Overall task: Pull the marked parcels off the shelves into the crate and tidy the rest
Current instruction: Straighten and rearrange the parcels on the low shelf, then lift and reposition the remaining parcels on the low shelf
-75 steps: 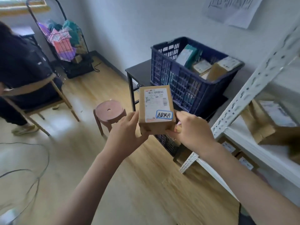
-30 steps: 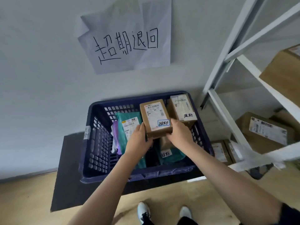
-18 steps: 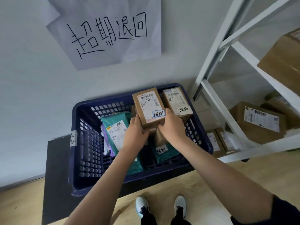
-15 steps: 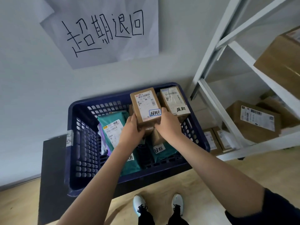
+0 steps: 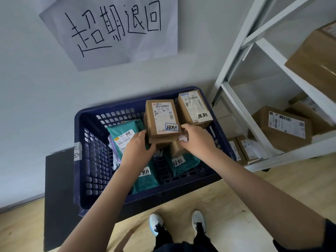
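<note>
A small brown marked parcel (image 5: 161, 119) with a blue-edged handwritten sticker sits low inside the dark blue crate (image 5: 91, 160), resting on other parcels. My left hand (image 5: 139, 148) grips its lower left corner and my right hand (image 5: 197, 140) grips its lower right corner. Beside it on the right lies another brown marked box (image 5: 194, 109). Teal mailer bags (image 5: 125, 135) with handwritten stickers lie in the crate, partly hidden by my arms.
The crate stands on a black table (image 5: 58, 188) against the wall, under a handwritten paper sign (image 5: 116, 28). A white metal shelf rack (image 5: 251, 113) to the right holds brown boxes (image 5: 283, 128). My shoes are on the wooden floor (image 5: 236, 200).
I turned from the room to the crate and lowered the marked parcel into it with both hands. In the last half second it sank a little deeper.
</note>
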Demonstrator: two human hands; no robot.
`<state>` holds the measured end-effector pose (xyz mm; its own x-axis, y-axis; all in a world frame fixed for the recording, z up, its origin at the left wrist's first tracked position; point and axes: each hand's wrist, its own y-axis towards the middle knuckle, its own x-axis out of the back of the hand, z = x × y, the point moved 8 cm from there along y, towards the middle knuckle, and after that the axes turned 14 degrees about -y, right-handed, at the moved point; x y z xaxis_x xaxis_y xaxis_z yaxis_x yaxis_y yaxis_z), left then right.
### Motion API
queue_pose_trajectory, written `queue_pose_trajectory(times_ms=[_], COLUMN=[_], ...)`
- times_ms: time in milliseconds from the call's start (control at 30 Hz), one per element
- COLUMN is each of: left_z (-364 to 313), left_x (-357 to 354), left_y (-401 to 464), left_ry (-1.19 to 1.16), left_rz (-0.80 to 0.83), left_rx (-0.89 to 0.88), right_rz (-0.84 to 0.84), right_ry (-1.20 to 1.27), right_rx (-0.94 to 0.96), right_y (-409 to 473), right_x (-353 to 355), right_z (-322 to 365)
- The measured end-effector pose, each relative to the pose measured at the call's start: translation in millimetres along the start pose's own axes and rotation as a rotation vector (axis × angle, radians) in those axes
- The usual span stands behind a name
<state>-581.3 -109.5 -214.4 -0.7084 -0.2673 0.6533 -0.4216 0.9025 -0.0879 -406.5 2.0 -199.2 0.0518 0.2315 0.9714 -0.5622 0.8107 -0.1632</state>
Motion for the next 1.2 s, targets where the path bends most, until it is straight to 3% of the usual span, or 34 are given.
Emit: queue_pose_trajectory(times_ms=[233, 567, 867, 1200], left_z=[-24, -157, -316, -430], left_x=[3, -96, -262, -438], left_y=[-43, -113, -191, -203], left_ry=[0.283, 0.262, 0.263, 0.282], left_rz=[0.006, -0.006, 0.137, 0.282], left_rx=[-0.008, -0.192, -0.317, -0.393], right_rz=[-0.131, -0.173, -0.189, -0.185], right_ry=[-0.040, -0.033, -0.022, 0.053], right_rx=[-0.014, -0.098, -0.277, -0.573], right_y=[-70, -184, -326, -431], right_x=[27, 68, 99, 102], right_z=[-31, -146, -330, -549])
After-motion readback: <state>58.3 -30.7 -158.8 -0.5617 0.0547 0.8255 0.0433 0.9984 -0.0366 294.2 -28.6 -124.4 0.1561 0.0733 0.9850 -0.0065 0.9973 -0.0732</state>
